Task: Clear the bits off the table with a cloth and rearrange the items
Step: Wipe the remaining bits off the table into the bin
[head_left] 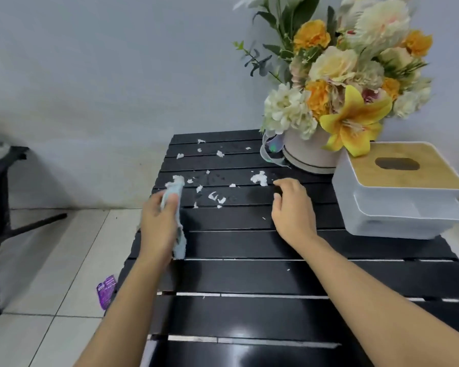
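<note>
The left hand [158, 223] grips one pale blue cloth [179, 234] at the slatted table [249, 276] edge. The right hand [293, 207] rests loosely curled, empty. White bits [259, 178], roughly twenty, lie between and beyond both hands. Beyond the right hand: one flower pot [309, 152], blooms cut off; one tissue box [398, 197].

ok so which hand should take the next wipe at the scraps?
Left. The left hand already grips the light blue cloth at the table's left edge, beside the nearest white bits. The right hand is empty, resting on the slats near the bigger clump.
</note>
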### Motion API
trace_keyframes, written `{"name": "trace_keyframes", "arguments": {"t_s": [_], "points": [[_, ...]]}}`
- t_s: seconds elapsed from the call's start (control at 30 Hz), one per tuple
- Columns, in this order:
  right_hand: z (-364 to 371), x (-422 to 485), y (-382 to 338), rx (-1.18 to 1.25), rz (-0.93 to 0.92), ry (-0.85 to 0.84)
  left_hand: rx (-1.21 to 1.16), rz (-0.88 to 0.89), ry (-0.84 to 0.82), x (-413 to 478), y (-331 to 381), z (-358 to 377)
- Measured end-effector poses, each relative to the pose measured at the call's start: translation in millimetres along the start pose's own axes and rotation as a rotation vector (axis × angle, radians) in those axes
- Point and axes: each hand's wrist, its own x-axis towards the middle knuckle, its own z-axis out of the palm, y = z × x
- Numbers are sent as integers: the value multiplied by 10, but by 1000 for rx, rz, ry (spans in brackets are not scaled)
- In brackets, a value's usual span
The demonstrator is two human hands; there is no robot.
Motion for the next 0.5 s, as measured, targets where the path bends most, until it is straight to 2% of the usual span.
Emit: {"name": "trace_keyframes", "arguments": {"t_s": [0.07, 0.17, 0.2, 0.27, 0.33, 0.4, 0.47, 0.5], "points": [[77, 161, 37, -53, 29, 0, 294, 104, 121, 495, -185, -42], [179, 223, 53, -158, 26, -11, 721, -9, 216, 908, -452, 36], [211, 221, 56, -191, 19, -18, 843, 25, 224, 896, -510, 114], [253, 219, 68, -219, 19, -24, 967, 212, 173, 677, -552, 324], [264, 232, 84, -214, 25, -25, 895, 423, 23, 305, -533, 524], [264, 234, 104, -215, 22, -34, 674, 498, -234, 23, -382, 570], [265, 225, 109, -211, 16, -32, 323, 309, -457, 89, -160, 429], [261, 212, 110, -213, 15, -28, 178, 232, -475, 217, -106, 327]]}}
